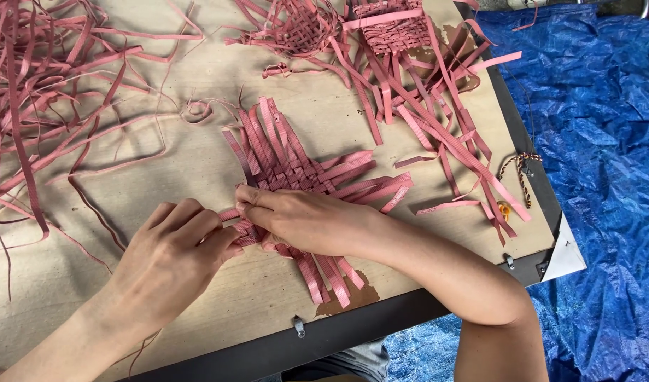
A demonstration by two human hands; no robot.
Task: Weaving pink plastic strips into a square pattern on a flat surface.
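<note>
A flat woven mat of pink plastic strips (289,166) lies on a wooden board (112,297), loose strip ends fanning out on all sides. My left hand (172,258) grips the mat's near-left edge, fingers curled around strips there. My right hand (303,219) rests across the mat's near part, its fingertips pinching a pink strip at the left edge, right beside my left fingers. The strips under both hands are partly hidden.
A heap of loose pink strips (34,92) covers the board's left side. Two partly woven pink pieces (300,28) (395,28) lie at the far edge, long strips trailing right. A braided cord (520,173) sits near the board's right edge. Blue tarpaulin (607,177) covers the floor.
</note>
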